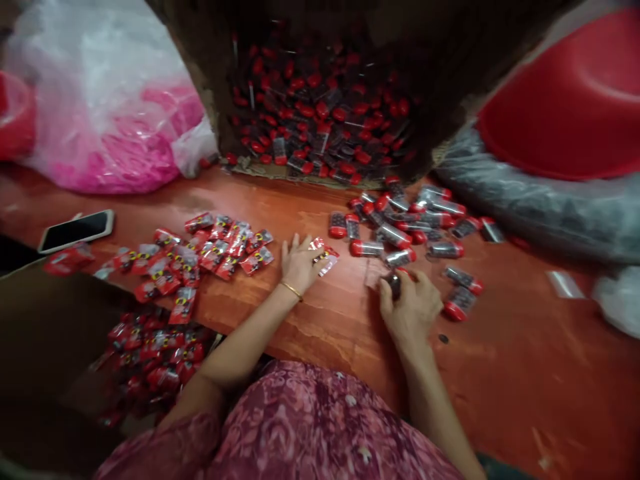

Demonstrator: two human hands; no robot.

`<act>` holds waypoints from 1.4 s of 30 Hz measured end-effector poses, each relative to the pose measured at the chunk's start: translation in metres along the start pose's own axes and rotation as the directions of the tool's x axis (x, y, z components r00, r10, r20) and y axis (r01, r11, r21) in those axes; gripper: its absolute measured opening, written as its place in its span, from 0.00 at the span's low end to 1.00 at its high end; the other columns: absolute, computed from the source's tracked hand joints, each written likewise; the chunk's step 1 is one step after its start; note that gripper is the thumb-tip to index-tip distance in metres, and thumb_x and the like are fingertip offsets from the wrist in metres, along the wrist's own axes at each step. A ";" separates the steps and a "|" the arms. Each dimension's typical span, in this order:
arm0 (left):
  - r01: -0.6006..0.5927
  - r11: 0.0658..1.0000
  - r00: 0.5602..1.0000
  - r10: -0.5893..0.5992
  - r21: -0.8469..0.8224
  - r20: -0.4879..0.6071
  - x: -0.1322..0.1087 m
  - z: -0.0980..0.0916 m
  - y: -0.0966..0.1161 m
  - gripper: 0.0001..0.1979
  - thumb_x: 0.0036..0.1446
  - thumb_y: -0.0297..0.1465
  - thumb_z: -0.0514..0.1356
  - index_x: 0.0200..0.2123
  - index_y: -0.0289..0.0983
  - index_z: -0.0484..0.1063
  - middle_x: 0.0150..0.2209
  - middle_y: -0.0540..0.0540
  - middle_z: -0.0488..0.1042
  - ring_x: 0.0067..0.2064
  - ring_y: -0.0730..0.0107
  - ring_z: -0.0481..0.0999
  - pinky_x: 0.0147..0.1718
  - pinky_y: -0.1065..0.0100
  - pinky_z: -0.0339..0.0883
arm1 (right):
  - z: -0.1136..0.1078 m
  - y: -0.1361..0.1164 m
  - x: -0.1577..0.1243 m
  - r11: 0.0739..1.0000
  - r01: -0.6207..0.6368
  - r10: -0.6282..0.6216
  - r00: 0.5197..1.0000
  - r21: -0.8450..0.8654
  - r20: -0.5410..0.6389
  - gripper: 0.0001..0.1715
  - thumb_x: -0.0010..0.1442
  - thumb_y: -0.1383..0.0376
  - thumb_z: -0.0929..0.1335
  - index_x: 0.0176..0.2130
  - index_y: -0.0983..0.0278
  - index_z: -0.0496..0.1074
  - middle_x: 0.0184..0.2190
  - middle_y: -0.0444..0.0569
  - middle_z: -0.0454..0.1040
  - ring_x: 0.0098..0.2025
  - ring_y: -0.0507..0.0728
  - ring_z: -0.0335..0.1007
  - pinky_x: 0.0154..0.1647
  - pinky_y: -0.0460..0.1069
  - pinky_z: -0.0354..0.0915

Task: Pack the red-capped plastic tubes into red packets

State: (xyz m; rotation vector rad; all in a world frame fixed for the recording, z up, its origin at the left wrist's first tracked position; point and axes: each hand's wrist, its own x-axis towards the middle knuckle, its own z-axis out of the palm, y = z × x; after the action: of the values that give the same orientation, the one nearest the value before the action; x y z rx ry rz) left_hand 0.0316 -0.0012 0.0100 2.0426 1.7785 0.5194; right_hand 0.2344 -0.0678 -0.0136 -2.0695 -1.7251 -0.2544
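Note:
My left hand (299, 264), with a thin gold bangle at the wrist, rests on the table with its fingers spread. Its thumb side touches a small red printed packet (329, 259). My right hand (414, 303) is closed around a small clear tube with dark contents (393, 285), seen nearly end-on; a bit of red shows at its top, and the fingers hide the rest. Beyond my right hand lies a loose group of similar red-capped tubes (395, 235). Left of my left hand, several red packets (183, 257) are heaped.
A large open carton (200, 73) of red-capped tubes stands at the back. Below the table's left edge, a box (45, 333) holds more red packets. A phone (77, 231), a bag of pink pieces (125, 147), a red basin (570, 113) and a filled plastic bag (525, 213) surround the work area.

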 end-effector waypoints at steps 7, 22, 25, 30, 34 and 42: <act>0.048 0.996 0.998 -0.051 0.078 0.048 -0.003 -0.001 -0.001 0.14 0.58 0.39 0.53 0.41 0.45 0.77 0.58 0.45 0.65 0.63 0.50 0.55 0.59 0.45 0.44 | 0.002 -0.006 -0.001 0.975 0.141 -0.119 0.984 0.173 -0.130 0.16 0.57 0.57 0.65 0.39 0.66 0.73 0.41 0.58 0.73 0.44 0.64 0.67 0.44 0.58 0.58; -0.103 0.902 0.981 0.023 -0.420 -0.193 -0.039 -0.016 0.036 0.20 0.54 0.37 0.58 0.50 0.38 0.71 0.55 0.39 0.68 0.58 0.54 0.64 0.57 0.52 0.54 | -0.011 -0.073 0.006 0.231 -0.441 0.171 0.896 0.867 0.410 0.20 0.53 0.51 0.67 0.32 0.66 0.73 0.26 0.45 0.74 0.26 0.51 0.67 0.32 0.49 0.66; 0.120 0.693 0.993 -0.089 -0.710 0.082 -0.042 -0.008 0.037 0.20 0.54 0.41 0.57 0.44 0.33 0.74 0.40 0.39 0.78 0.43 0.59 0.75 0.44 0.60 0.67 | -0.008 -0.068 0.005 0.282 -0.436 0.254 0.893 0.854 0.372 0.20 0.52 0.51 0.66 0.28 0.66 0.72 0.22 0.43 0.71 0.23 0.50 0.63 0.28 0.47 0.62; 0.280 0.250 0.955 -0.171 -0.927 0.243 -0.050 0.003 0.049 0.19 0.48 0.43 0.61 0.32 0.31 0.76 0.31 0.43 0.78 0.34 0.67 0.74 0.35 0.68 0.67 | -0.011 -0.078 0.003 0.430 -0.376 0.307 0.916 0.821 0.259 0.23 0.54 0.52 0.63 0.16 0.63 0.60 0.13 0.38 0.56 0.18 0.48 0.50 0.20 0.45 0.52; 0.253 0.067 0.927 -0.301 -0.965 0.222 -0.044 0.005 0.054 0.16 0.43 0.41 0.66 0.29 0.33 0.76 0.29 0.46 0.78 0.32 0.72 0.73 0.35 0.71 0.65 | -0.010 -0.090 0.002 0.445 -0.329 0.182 0.944 0.833 0.276 0.18 0.57 0.55 0.60 0.23 0.64 0.65 0.19 0.42 0.65 0.23 0.50 0.58 0.25 0.46 0.58; 0.390 -0.102 0.845 -0.356 -0.915 0.400 -0.027 -0.013 0.045 0.16 0.31 0.37 0.71 0.22 0.33 0.73 0.21 0.51 0.75 0.24 0.80 0.71 0.27 0.76 0.62 | -0.025 -0.027 0.011 0.615 -0.349 0.162 0.934 0.707 0.320 0.26 0.60 0.49 0.56 0.27 0.64 0.69 0.25 0.50 0.71 0.32 0.57 0.68 0.35 0.51 0.62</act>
State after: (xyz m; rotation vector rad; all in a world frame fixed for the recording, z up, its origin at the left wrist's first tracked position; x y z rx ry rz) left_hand 0.0594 -0.0329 0.0433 0.4071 1.1117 1.1137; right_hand 0.2139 -0.0655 0.0186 -1.6741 -1.2649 0.7222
